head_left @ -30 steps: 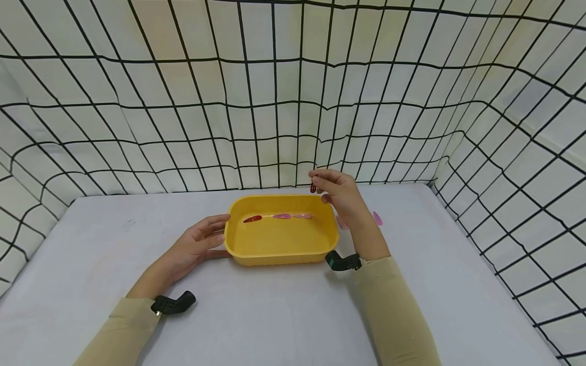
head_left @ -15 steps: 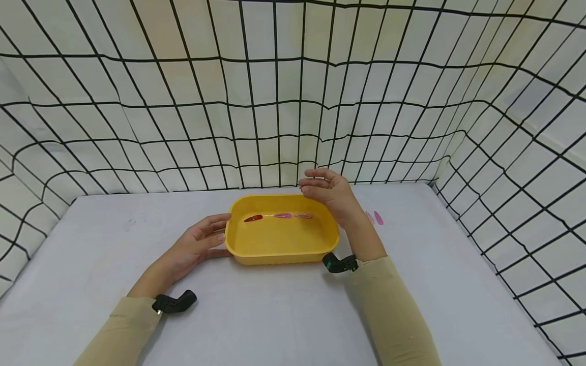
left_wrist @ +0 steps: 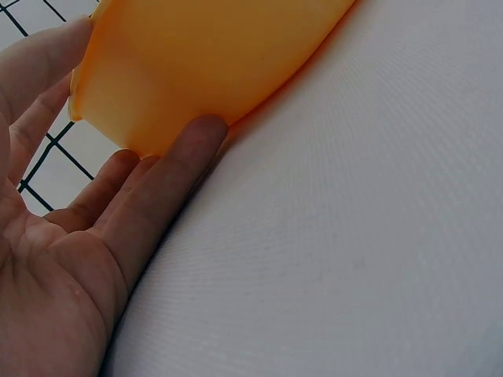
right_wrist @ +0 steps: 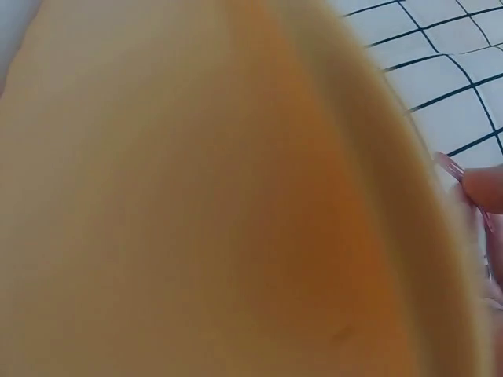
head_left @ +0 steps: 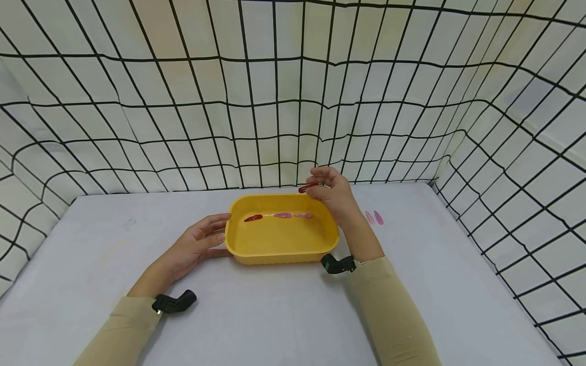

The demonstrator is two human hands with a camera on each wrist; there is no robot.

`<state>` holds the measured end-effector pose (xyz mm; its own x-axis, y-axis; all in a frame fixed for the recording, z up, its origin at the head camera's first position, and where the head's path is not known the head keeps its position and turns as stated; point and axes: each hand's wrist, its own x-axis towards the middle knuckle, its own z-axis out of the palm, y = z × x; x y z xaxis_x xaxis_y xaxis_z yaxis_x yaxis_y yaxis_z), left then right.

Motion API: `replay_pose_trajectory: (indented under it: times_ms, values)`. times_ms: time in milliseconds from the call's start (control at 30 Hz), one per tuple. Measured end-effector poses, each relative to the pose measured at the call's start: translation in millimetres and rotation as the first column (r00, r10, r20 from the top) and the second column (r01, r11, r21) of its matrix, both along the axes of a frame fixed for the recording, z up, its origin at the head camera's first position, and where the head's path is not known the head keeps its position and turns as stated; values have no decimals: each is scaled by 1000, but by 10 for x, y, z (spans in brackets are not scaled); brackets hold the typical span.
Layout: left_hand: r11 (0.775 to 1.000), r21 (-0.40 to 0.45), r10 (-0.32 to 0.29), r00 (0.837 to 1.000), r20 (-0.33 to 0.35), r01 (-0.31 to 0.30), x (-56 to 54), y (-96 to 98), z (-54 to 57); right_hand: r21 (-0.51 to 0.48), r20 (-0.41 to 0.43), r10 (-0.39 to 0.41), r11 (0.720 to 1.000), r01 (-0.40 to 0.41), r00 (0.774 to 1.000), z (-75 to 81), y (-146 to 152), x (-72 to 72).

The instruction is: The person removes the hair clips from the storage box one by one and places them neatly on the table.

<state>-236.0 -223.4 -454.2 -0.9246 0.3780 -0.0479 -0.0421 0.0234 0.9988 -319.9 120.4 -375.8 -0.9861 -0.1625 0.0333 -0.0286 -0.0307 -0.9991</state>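
Observation:
My right hand (head_left: 333,193) pinches a red snap hair clip (head_left: 304,189) over the back right corner of a yellow plastic tray (head_left: 284,258). Part of that clip (right_wrist: 451,166) shows at the right edge of the right wrist view, where the tray's wall hides most of the hand. Inside the tray lie a red hair clip (head_left: 253,218), a purple-pink one (head_left: 283,215) and a light pink one (head_left: 302,215), in a row. My left hand (head_left: 197,245) rests against the tray's left end, fingertips touching its outer wall (left_wrist: 181,71).
Two pink hair clips, a paler one (head_left: 369,217) and a brighter one (head_left: 379,217), lie on the white tabletop (head_left: 256,315) to the right of the tray. Black grid netting (head_left: 299,101) stands behind the table and along both sides.
The red clip in my right hand has turned from hanging down to lying nearly level, after being mostly hidden by the fingers. The left hand and tray have stayed in place.

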Motion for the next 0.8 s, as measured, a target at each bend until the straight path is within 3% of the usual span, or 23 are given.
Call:
replay_pose_trajectory:
  times_ms: [100, 233, 367, 600, 800]
  values:
    - [1000, 1, -1, 1000, 0, 1, -3, -4, -3, -10, 9, -35, 999, 35, 999, 9, 2, 4]
    - [1000, -4, 2, 1000, 5, -2, -10, -10, -14, -13, -1, -23, 1000, 23, 1000, 5, 24, 9]
    - [1000, -10, -5, 1000, 5, 5, -21, -12, -25, -2, -23, 31, 1000, -31, 999, -11, 56, 20]
    - [1000, -10, -6, 1000, 6, 6, -12, -4, -38, 115, -61, 150, 983, -143, 987, -15, 70, 51]
    - [1000, -9, 2, 1000, 7, -2, -5, -25, -35, 98, -36, 84, 992, -81, 996, 10, 150, 53]
